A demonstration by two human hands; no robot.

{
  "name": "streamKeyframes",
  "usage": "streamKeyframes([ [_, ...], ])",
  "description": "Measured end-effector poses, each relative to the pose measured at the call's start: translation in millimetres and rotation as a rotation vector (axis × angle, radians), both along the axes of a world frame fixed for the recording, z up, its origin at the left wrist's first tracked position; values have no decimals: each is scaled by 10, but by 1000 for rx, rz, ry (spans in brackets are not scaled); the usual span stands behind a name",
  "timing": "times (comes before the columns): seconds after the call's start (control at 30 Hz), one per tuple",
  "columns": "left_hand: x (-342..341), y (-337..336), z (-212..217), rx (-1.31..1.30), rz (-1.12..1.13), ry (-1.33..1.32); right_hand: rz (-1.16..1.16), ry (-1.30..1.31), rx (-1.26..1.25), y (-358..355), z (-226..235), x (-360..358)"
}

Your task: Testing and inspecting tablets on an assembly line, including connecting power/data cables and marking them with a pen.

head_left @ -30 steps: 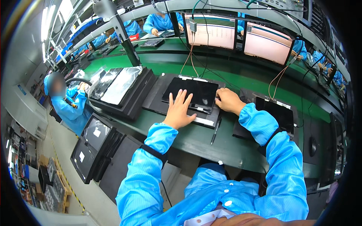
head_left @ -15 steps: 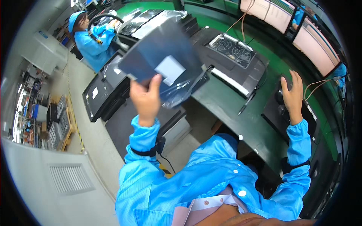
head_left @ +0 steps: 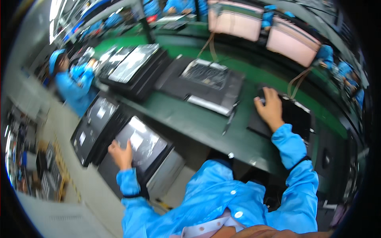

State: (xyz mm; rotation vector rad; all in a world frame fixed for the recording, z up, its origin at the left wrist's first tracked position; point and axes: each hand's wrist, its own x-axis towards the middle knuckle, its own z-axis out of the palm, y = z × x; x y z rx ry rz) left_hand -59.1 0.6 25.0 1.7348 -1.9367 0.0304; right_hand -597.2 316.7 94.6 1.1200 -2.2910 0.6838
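Note:
At the left, a flat dark panel in shiny clear film [head_left: 149, 144], with a white label, lies on a black stack [head_left: 109, 174]. My left hand [head_left: 122, 155] is at the panel's near left edge, thumb and fingers apart; it looks open, and the picture is blurred there. My right hand [head_left: 272, 109] is over the bench at the right. Its fingers bend over a small dark rounded thing [head_left: 262, 94], much like a computer mouse, on a flat black board [head_left: 256, 121]. The hand hides most of that thing.
Mid-bench lies a black panel [head_left: 170, 81] bearing a patterned plate [head_left: 206, 74], with a pen [head_left: 230, 119] beside it. Film-covered black units [head_left: 135, 65] stand further left. Two lit screens [head_left: 234, 20] stand behind the bench. A co-worker in blue [head_left: 71, 85] works at the far left.
The film-covered panel has gone down from my raised left hand onto the stack at the left. My right hand has lowered onto the small dark thing. The view has turned and blurred.

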Motion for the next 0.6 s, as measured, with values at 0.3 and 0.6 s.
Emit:
streamKeyframes([
  [0.3, -741, 742, 198, 114, -501, -97, -81, -105, 137, 2, 64, 103],
  [0.6, -704, 880, 112, 126, -553, -156, -27, -74, 84, 33, 30, 94],
])
